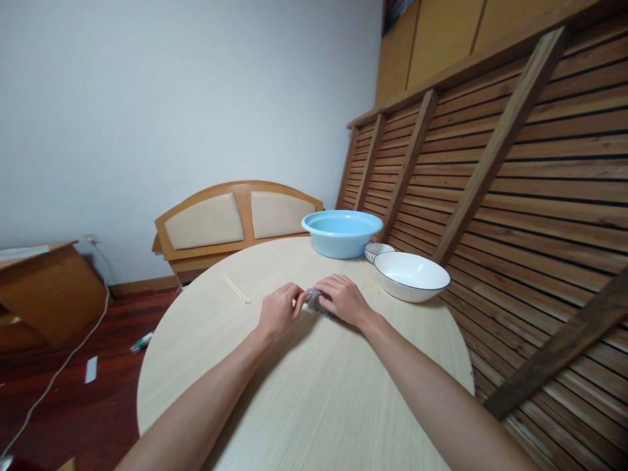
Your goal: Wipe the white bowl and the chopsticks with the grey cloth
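Note:
Both my hands rest near the middle of a round pale wooden table (pixel 304 405). My left hand (pixel 279 310) is curled, its fingertips pinching one end of a small grey scrubbing pad or cloth (pixel 315 301). My right hand (pixel 343 297) lies over the other end of that grey thing with fingers bent down onto it. Most of the grey thing is hidden under my right hand.
A light blue basin (pixel 341 232) stands at the table's far edge. A large white bowl (pixel 411 275) and a smaller bowl (pixel 377 250) sit to the right. A pair of chopsticks (pixel 237 290) lies left of my hands. A slatted wooden frame (pixel 515 170) leans along the right.

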